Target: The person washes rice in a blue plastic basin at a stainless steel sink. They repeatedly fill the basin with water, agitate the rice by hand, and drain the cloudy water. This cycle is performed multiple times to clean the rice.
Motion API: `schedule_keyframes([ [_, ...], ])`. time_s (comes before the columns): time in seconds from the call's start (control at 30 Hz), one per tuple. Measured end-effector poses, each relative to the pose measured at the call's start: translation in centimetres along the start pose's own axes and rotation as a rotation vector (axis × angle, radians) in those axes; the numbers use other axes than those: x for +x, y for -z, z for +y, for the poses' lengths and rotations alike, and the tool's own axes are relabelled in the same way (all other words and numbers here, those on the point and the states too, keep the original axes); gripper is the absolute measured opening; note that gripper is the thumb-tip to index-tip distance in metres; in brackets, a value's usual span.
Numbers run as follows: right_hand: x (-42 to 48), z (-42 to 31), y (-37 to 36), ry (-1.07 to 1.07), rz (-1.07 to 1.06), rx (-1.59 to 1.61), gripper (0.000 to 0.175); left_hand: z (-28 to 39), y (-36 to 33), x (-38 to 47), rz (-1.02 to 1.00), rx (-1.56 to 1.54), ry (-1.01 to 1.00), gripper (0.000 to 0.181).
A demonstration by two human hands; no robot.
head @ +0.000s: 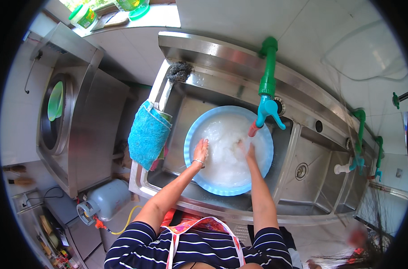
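A light blue plastic basin point(228, 191) with a scalloped rim stands in the left bowl of a stainless steel sink, filled with cloudy, whitish water. My left hand point(201, 152) is at the basin's left inner side, fingers extended, with wet white grains on it; a bangle circles the wrist. My right hand point(248, 148) is partly in the water on the right, below the red end of a turquoise tap point(268, 109) on a green pipe. Its fingers are blurred by water, so what it may hold is hidden.
Blue and other cloths point(148, 134) hang over the sink's left edge, with a dark scouring pad point(179, 71) behind. Empty-looking sink bowls point(301, 171) lie right. At left are a steel stove point(89, 127) and a gas cylinder point(111, 198). Jars point(84, 17) stand on the windowsill.
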State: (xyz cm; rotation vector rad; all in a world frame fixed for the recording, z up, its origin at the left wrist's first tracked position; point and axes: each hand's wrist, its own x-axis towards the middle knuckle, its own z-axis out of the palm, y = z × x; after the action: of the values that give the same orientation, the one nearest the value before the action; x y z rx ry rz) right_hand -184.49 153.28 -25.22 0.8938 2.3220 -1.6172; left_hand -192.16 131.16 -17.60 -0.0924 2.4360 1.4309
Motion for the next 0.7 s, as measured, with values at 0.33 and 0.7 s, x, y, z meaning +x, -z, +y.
schedule_keyframes([
  [0.33, -7.5, -3.4, -3.2, -0.492, -0.010, 0.661, 0.050, 1.8, 2.8, -1.5, -0.197, -0.380, 0.816, 0.041],
  [0.7, -11.1, -14.5, -8.8, 0.483, 0.252, -0.240, 0.029, 0.3, 1.5, -2.1, -0.486, -1.345, 0.914, 0.025],
])
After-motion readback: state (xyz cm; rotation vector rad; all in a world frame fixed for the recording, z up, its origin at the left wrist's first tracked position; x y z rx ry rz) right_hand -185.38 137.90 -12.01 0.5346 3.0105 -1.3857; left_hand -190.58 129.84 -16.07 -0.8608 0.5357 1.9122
